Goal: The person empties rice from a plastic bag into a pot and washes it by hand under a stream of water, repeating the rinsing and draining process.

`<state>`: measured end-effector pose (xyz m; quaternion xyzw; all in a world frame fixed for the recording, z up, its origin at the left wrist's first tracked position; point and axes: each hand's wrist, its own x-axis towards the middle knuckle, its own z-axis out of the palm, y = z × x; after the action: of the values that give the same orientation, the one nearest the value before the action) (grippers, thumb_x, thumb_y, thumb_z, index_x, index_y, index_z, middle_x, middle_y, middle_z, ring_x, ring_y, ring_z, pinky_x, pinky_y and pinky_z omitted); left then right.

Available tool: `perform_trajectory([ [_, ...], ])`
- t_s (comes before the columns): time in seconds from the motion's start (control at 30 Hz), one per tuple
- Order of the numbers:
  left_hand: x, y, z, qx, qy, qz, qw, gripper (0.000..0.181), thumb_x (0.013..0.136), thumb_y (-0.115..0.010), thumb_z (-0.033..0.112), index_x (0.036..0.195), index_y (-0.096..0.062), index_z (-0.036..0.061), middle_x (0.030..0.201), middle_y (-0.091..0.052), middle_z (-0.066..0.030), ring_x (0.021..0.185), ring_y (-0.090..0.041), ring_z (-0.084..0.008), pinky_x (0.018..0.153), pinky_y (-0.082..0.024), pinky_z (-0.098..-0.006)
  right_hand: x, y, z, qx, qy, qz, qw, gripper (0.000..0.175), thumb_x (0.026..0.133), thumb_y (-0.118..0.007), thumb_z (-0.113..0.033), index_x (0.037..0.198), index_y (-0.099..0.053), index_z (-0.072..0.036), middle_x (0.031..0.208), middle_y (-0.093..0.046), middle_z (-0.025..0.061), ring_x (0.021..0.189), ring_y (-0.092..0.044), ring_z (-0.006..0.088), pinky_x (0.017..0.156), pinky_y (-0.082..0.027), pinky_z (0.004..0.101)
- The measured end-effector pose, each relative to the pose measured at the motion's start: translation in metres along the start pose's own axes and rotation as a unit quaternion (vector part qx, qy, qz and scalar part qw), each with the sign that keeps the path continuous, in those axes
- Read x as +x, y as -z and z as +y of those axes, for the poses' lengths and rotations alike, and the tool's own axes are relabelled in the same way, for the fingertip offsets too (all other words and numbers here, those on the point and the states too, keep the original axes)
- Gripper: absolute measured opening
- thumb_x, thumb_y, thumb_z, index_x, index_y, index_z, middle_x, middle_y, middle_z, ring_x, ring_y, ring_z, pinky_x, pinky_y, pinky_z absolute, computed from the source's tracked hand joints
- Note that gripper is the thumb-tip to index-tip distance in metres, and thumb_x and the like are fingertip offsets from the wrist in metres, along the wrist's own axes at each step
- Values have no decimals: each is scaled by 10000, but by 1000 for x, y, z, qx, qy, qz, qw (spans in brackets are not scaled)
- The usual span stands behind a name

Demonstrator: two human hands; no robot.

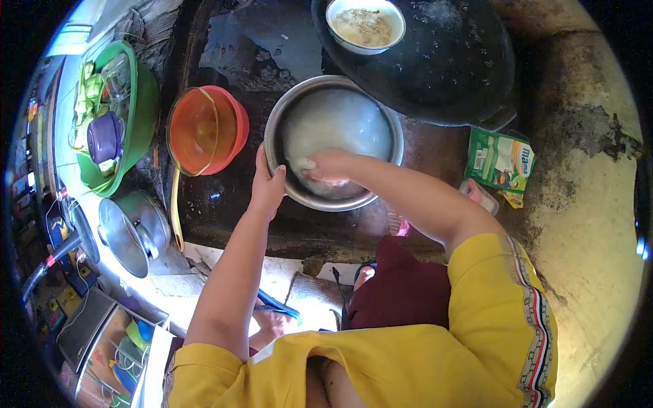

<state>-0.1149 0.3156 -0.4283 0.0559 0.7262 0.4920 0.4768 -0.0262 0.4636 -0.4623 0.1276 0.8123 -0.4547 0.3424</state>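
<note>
A round metal basin (334, 205) stands before me on the dark, wet counter, with cloudy liquid (342, 117) inside. My left hand (269, 187) grips its left rim, thumb over the edge. My right hand (331, 166) reaches down into the basin near its front side, fingertips partly lost in the liquid. A small whitish bit (308, 164) shows by those fingers; whether they hold it is unclear. To the left sits a red plastic bowl (240, 130), and a clear yellowish bowl (176, 133) overlaps its left side.
A large black pan (449, 76) overlaps the basin's far right; a white bowl (396, 28) of murky liquid rests on it. Right lie a green packet (497, 158) and a small clear container (479, 196). Left are a yellow-handled utensil (176, 209), green tub (140, 109) and metal pot (120, 232).
</note>
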Motion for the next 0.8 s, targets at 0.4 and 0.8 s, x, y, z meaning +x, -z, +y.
perform_trajectory([
  [0.4,-6,-2,9,-14,17,9,1000,606,835,-397,-16,1345,-143,192,1243,-363,-102,942,-490,-175,639,-475,-273,-3,-36,29,-273,52,11,961,237,743,-479,-114,922,-633,-94,964,-596,150,898,-567,317,761,-453,399],
  [0.8,-5,2,4,-20,18,7,1000,603,841,-380,-14,1348,-130,196,1270,-335,-106,1054,-449,-213,714,-484,-307,4,14,61,-234,-87,75,965,301,764,-455,-149,1022,-608,-129,1103,-538,162,1005,-526,302,833,-425,388],
])
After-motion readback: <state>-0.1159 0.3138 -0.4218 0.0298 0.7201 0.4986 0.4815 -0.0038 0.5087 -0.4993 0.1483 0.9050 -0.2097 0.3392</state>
